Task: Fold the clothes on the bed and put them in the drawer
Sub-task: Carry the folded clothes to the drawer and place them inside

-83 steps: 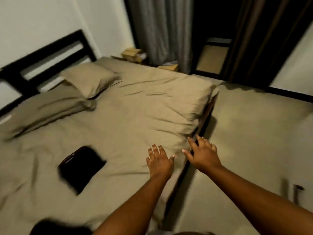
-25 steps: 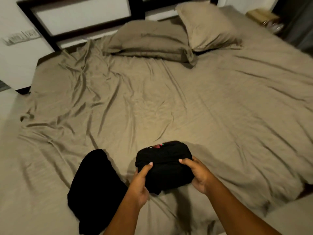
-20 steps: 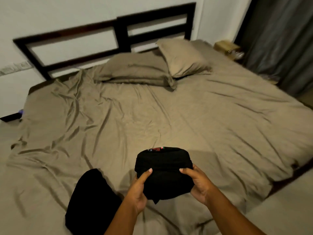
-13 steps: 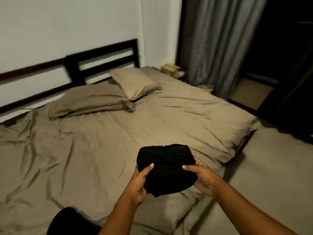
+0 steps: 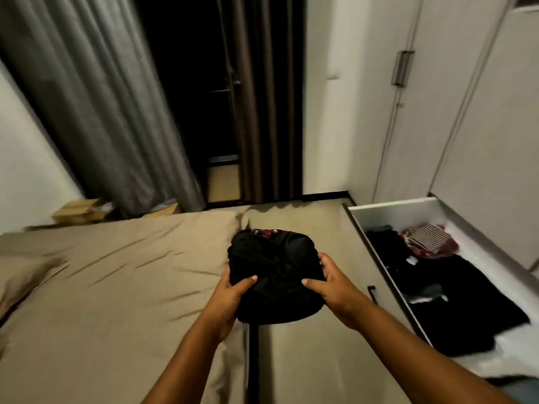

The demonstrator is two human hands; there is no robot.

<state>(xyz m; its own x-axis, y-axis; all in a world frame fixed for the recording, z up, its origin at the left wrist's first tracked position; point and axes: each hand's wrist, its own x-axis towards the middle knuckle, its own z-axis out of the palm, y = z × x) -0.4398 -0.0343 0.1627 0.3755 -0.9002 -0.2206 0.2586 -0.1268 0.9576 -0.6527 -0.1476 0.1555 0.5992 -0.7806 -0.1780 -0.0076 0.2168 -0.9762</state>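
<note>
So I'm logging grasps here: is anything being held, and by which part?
Yes: the folded black garment, gripped by both hands at its near lower corners, left hand on its left side, right hand on its right.

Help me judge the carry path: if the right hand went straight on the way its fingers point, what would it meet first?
The right hand points leftward into the folded black garment it already grips; beyond that, probably the left hand.
</note>
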